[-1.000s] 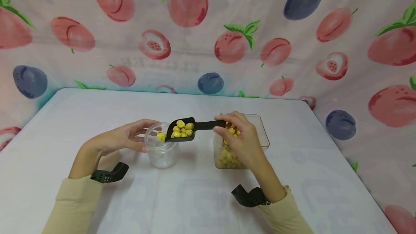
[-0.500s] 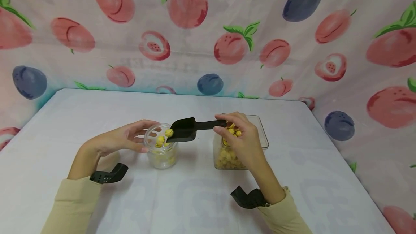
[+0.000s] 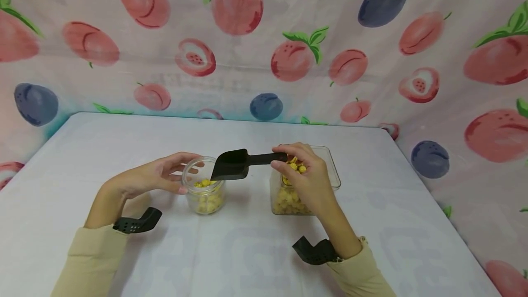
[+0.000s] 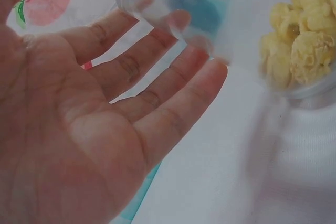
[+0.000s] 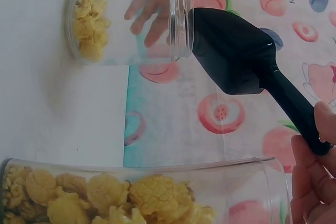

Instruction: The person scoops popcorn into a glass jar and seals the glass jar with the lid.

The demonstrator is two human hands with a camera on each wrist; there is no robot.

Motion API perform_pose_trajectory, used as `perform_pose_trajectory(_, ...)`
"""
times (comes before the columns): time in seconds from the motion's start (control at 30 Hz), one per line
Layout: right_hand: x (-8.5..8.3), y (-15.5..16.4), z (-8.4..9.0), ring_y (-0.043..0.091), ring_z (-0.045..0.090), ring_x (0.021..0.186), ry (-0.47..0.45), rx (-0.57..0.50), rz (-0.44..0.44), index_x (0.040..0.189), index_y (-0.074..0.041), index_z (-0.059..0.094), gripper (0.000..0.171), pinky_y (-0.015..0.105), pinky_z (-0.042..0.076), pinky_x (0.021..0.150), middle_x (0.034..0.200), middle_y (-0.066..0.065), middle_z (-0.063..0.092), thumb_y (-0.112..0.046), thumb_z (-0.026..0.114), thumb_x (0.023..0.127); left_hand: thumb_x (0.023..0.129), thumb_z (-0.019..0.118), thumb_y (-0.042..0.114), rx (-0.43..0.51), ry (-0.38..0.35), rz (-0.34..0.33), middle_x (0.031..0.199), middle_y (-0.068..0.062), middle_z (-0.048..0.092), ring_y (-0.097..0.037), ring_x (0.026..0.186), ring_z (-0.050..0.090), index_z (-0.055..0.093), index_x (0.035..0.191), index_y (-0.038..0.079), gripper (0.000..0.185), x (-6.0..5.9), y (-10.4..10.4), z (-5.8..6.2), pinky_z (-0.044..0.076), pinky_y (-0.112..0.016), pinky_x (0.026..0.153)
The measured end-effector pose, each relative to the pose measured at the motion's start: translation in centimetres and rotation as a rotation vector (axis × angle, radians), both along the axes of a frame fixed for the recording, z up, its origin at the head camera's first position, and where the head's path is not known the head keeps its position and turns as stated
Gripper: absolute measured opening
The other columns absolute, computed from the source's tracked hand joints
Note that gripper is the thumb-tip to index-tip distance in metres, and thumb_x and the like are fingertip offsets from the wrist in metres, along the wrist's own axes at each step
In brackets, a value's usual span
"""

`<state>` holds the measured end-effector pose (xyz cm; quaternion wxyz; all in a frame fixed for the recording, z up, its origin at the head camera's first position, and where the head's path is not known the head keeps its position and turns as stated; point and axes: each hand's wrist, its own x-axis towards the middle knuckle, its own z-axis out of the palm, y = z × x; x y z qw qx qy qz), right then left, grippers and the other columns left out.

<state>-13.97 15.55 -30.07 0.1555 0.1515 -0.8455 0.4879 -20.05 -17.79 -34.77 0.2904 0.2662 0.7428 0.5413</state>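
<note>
A clear round jar [image 3: 205, 200] stands upright on the table with yellow popcorn [image 5: 90, 24] at its bottom. At its left side is my left hand [image 3: 165, 174], thumb tip by the rim and fingers reaching behind it. In the left wrist view, those fingers [image 4: 173, 95] look almost straight, tips against the jar wall, the palm apart from it. My right hand [image 3: 304, 173] pinches the handle end of a black scoop [image 3: 231, 165], whose tipped blade has its lip over the jar's mouth. Under that hand sits a clear square container [image 3: 288, 203] of popcorn, partly hidden.
The square container's clear lid [image 3: 330, 162] shows behind the right hand. A white cloth covers the table [image 3: 247, 260]. Fruit-printed fabric [image 3: 231, 58] hangs along the back and right side. Black wrist mounts [image 3: 315, 250] sit on both forearms.
The scoop has rolled over toward the jar, and its popcorn has fallen in. The popcorn now lies at the jar's bottom. Both hands have stayed almost in place.
</note>
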Motion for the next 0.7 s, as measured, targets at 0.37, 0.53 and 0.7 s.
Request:
perform_pose_trajectory(0.37,0.01,-0.12,-0.15,0.014,0.048,0.086,-0.008,-0.032,-0.001,0.105,-0.011,0.069,0.024,0.018,0.047,0.063,0.096,0.003,0.061,-0.017,0.071,0.082,0.085,0.066,0.010,-0.015,0.021,0.004,0.146,-0.016,0.030,-0.037,0.126,0.043,0.029,0.144,0.013,0.069,0.17,-0.06,0.09,0.046,-0.028,0.094)
perform_pose_trajectory(0.53,0.02,0.08,-0.05,0.014,0.048,0.086,0.004,-0.034,-0.005,0.106,-0.011,0.069,0.024,0.021,0.046,0.066,0.096,0.002,0.062,-0.016,0.071,0.082,0.085,0.066,0.009,-0.004,0.039,0.000,0.146,-0.015,0.031,-0.039,0.127,0.041,0.029,0.144,0.010,0.070,0.19,-0.03,0.09,0.046,-0.025,0.094)
perform_pose_trajectory(0.7,-0.01,0.52,0.24,0.013,0.048,0.086,-0.006,-0.046,-0.023,0.106,-0.011,0.069,0.024,0.025,0.043,0.072,0.095,0.003,0.062,-0.017,0.069,0.083,0.085,0.066,0.009,-0.005,0.043,0.001,0.146,-0.014,0.031,-0.039,0.128,0.040,0.030,0.144,0.011,0.069,0.13,0.04,0.06,0.046,-0.023,0.094)
